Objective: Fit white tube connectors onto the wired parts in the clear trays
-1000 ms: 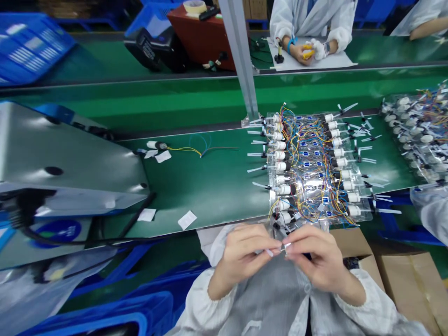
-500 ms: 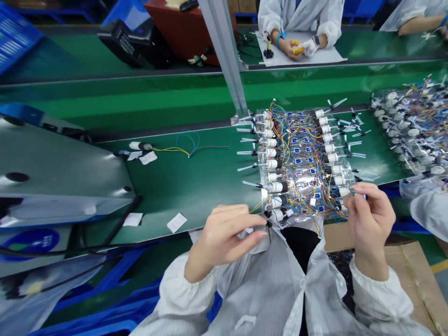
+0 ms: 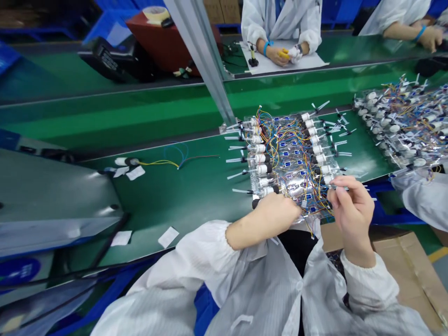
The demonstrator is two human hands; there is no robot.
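Head camera view, looking down at a green desk (image 3: 199, 196) that runs from side to side. A see-through plastic tray (image 3: 296, 189) lies right of centre, carrying two columns of white-and-black wired parts (image 3: 262, 158), their pale strips sticking out past its left and right sides. Its near end reaches the near edge of the desk, close to the person's body.

The left hand (image 3: 275, 212) lies over the near left corner of the tray, back upward; its fingers are hidden underneath, so I cannot tell whether they hold anything. The right hand (image 3: 353, 200) is at the tray's near right side, thumb and forefinger drawn narrow beside a small pale strip; whether they grip it is too small to tell.

To the left, a wide stretch of green desk top separates the tray from a metal box (image 3: 52, 196). On that stretch lie a single wired part (image 3: 131, 162) near the back and paper slips (image 3: 168, 237) near the front edge. To the right, a narrower green gap separates the tray from a second heap of parts (image 3: 395, 121). A metal post (image 3: 206, 60) stands just beyond the tray's far left corner.
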